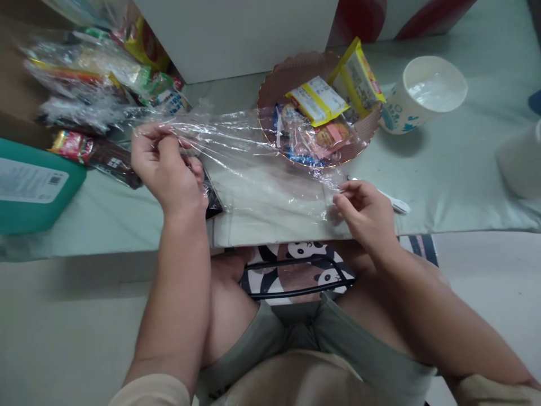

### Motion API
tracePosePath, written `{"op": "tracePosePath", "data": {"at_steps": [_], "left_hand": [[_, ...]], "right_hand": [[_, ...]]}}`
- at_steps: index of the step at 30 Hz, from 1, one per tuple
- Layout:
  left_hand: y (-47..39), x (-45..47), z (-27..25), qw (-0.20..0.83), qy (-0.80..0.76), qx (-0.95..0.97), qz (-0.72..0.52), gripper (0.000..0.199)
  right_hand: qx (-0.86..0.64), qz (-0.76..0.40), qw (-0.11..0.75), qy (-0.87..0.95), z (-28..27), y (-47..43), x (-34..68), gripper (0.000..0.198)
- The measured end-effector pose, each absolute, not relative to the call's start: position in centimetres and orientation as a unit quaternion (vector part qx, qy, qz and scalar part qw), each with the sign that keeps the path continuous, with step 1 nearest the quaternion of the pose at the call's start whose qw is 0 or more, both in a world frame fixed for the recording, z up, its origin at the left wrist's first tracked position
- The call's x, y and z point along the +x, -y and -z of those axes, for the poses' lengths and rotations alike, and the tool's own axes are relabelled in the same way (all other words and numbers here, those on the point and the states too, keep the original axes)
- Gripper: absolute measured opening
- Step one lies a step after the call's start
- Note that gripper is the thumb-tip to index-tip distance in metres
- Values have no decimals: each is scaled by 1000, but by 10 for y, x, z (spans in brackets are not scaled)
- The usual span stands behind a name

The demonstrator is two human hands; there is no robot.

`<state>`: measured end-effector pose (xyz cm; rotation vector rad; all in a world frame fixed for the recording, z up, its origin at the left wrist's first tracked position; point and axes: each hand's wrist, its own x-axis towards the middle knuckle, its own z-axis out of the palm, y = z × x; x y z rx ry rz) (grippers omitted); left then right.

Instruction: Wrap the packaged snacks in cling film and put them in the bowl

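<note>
A clear plastic bag point(270, 180) is stretched sideways between my two hands, above the front of the table. My left hand point(169, 163) is closed, pinching the bag's left end. At the other end, my right hand point(366, 211) pinches the lower right corner between thumb and fingers. Behind the bag stands a pinkish scalloped bowl point(270, 84) with wrapped snacks in it, among them a yellow and white packet point(318, 100). Partly under my right hand lies a white plastic utensil point(399, 204). A dark item point(213, 202) shows in part beside my left wrist.
Snack packets and crumpled plastic point(93, 73) are heaped at the back left, near a teal container point(34, 192). A brown wrapped packet point(112, 160) lies by my left hand. A paper cup point(406, 107) holding clear plastic and another white cup point(522, 160) stand right. A white box point(245, 34) stands behind.
</note>
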<state>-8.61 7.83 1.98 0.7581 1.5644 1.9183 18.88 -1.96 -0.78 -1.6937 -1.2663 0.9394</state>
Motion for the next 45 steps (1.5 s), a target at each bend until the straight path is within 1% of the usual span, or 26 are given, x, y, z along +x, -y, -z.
{"op": "tracePosePath", "data": {"at_steps": [3, 7, 10, 12, 14, 17, 19, 21, 25, 27, 31, 33, 35, 38, 45], "left_hand": [[-76, -86, -21, 278, -576, 283, -714, 32], [-75, -87, -23, 282, -573, 280, -717, 34], [-74, -89, -22, 279, -564, 285, -723, 34], [-75, -92, -21, 277, -562, 289, -724, 34], [-75, -94, -20, 278, -563, 291, -722, 33], [-77, -96, -18, 277, -565, 289, -721, 33], [-77, -96, -18, 278, -567, 287, -720, 32], [-77, -95, -18, 283, -568, 286, -718, 32], [-77, -92, -21, 284, -568, 287, -717, 32], [-76, -91, -21, 283, -571, 288, -715, 31], [-75, -89, -21, 284, -577, 295, -707, 30], [-74, -89, -22, 285, -582, 296, -701, 28], [-74, -89, -22, 286, -583, 293, -702, 28], [-73, -89, -22, 286, -575, 291, -709, 28], [-72, -92, -20, 294, -556, 299, -718, 28]], "right_hand": [[-694, -291, 374, 542, 10, 18, 190, 18], [-689, -221, 346, 597, 14, 19, 195, 24], [-685, -194, 331, 620, 15, 20, 197, 26], [-691, -231, 342, 593, 12, 20, 196, 25], [-689, -341, 379, 514, 10, 19, 194, 24], [-645, -532, 431, 339, 8, 15, 191, 25], [-628, -591, 429, 269, 8, 13, 190, 24], [-631, -590, 424, 274, 10, 12, 188, 23], [-635, -487, 443, 404, 12, 15, 187, 25], [-642, -428, 429, 468, 11, 17, 186, 26], [-676, -321, 388, 538, 8, 18, 186, 11], [-686, -298, 378, 546, 7, 19, 187, 13], [-688, -298, 376, 545, 7, 20, 187, 15], [-683, -328, 392, 522, 9, 21, 188, 17], [-658, -455, 467, 377, 16, 17, 185, 21]]}}
